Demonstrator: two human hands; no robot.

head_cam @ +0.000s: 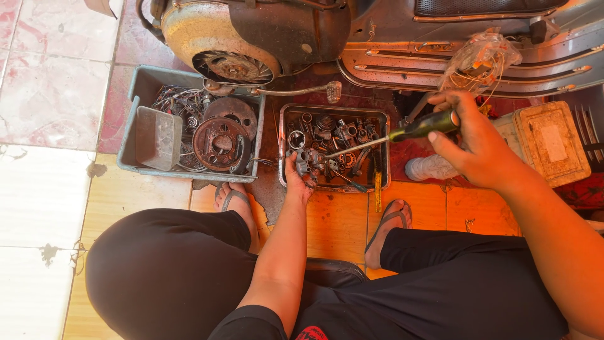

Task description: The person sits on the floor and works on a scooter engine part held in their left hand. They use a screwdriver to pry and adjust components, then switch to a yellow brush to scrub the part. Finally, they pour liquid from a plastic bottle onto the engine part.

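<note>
Floor tiles (50,208) — pale at one side, orange underfoot — carry a metal tray (281,151) of small parts and a grey bin (143,85) beside a scooter (402,56). Left hand (298,177) closes on a small metal part (302,160) at the tray's near edge — right hand (475,141) wraps fully around a screwdriver (402,133) over the tray.

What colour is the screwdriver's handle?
Dark green and black, gripped in the right hand; the screwdriver shows best in the head view.

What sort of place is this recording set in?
Probably a small scooter repair spot on a tiled floor: an old scooter stands close, a metal tray holds small parts, and the right hand holds a screwdriver.
</note>
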